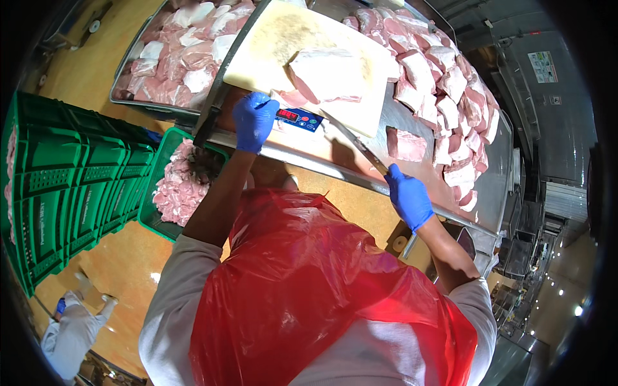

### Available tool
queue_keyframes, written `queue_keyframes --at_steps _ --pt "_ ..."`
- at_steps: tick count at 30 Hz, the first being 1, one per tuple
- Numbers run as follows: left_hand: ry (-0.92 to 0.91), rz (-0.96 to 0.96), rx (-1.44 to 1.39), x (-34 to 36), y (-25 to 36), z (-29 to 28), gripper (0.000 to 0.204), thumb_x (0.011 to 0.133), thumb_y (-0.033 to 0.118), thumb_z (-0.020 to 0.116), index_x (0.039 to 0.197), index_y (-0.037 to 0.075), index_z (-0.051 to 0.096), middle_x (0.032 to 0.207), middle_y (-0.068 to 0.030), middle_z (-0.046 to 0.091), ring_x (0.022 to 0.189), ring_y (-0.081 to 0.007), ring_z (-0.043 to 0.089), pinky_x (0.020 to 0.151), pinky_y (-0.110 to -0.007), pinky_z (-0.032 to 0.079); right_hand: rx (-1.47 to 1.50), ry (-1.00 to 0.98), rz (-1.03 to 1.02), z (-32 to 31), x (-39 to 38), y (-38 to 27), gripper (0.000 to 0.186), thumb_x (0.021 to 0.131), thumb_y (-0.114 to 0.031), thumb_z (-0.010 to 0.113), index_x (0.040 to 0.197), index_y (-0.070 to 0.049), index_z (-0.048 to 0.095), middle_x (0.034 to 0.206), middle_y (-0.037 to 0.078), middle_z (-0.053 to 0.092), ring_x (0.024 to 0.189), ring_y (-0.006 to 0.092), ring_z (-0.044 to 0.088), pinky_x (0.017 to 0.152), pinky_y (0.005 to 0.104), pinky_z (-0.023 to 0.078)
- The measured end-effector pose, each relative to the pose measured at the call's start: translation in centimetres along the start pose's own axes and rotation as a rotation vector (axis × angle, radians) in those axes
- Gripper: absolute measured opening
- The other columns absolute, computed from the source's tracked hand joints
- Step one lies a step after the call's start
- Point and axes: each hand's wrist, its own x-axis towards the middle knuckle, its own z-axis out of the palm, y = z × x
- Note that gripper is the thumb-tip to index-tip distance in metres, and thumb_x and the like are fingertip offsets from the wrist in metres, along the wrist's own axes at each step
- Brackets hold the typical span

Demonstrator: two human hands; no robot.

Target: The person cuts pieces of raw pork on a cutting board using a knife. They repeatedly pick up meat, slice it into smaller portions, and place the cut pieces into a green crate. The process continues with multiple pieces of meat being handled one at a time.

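My right hand (410,198), in a blue glove, is closed round the handle of a long knife (356,143). Its blade points up and left, with the tip near the front edge of a pale cutting board (257,58). On that board lies a large slab of pale meat with a white fat side (331,74). My left hand (254,121), also gloved in blue, is closed at the board's front left edge. A thin pink strip of meat (291,98) runs from its fingertips to the slab. Just below sits the blue panel of a digital scale (299,118).
Many meat pieces (444,96) are heaped on the steel table (486,209) to the right, with one small block (405,144) apart. A metal bin of meat (183,58) stands far left. Left are a green crate of trimmings (180,183) and stacked green crates (77,186). A person (74,331) is lower left.
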Motion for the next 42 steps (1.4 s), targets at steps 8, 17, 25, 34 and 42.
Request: queue_keyframes --at_steps 8,17,25,34,42 --pt "0.192 -0.656 -0.764 -0.1 5.9 4.4 0.025 0.079 -0.005 0.072 0.1 -0.001 0.059 0.078 -0.0034 0.061 0.066 -0.0118 0.06 0.059 -0.026 0.053 0.307 0.332 -0.177 -0.4 10.2 -10.6 0.018 0.093 -0.007 0.052 0.109 0.0 0.049 0.085 0.028 0.066 0.079 0.0462 0.066 0.068 0.0531 0.052" --pt "-0.014 -0.175 -0.221 -1.6 4.0 -3.5 0.013 0.078 0.011 0.073 0.083 0.005 0.063 0.077 0.0014 0.054 0.074 -0.0079 0.051 0.065 -0.029 0.044 0.137 0.135 -0.088 1.6 4.2 -3.9 0.02 0.096 -0.011 0.053 0.113 -0.002 0.048 0.076 0.027 0.064 0.072 0.0466 0.065 0.061 0.0553 0.048" --pt "-0.417 -0.425 0.867 -11.2 -2.7 -20.1 0.042 0.081 0.021 0.069 0.117 0.002 0.064 0.099 -0.0196 0.069 0.098 -0.038 0.067 0.085 -0.045 0.054 0.595 0.469 -0.077 2.1 8.1 -10.7 0.018 0.1 -0.011 0.056 0.106 0.002 0.044 0.067 0.031 0.059 0.065 0.051 0.061 0.052 0.0551 0.044" --pt "-0.756 -0.098 0.467 -4.7 -0.4 -15.8 0.022 0.089 0.015 0.062 0.102 -0.001 0.07 0.094 -0.0189 0.072 0.087 -0.0385 0.068 0.08 -0.045 0.054 0.541 0.542 -0.03 -1.7 18.3 -16.1 0.022 0.099 -0.013 0.051 0.105 0.005 0.041 0.069 0.033 0.061 0.069 0.0516 0.063 0.06 0.058 0.05" --pt "-0.334 -0.098 -0.186 2.6 6.6 -8.5 0.017 0.09 0.013 0.068 0.099 -0.002 0.069 0.086 -0.0172 0.07 0.073 -0.0244 0.068 0.069 -0.036 0.054 0.28 0.0 -0.022 3.0 -0.3 -8.4 0.022 0.099 -0.013 0.049 0.113 0.002 0.043 0.072 0.034 0.061 0.067 0.0523 0.061 0.058 0.0595 0.045"
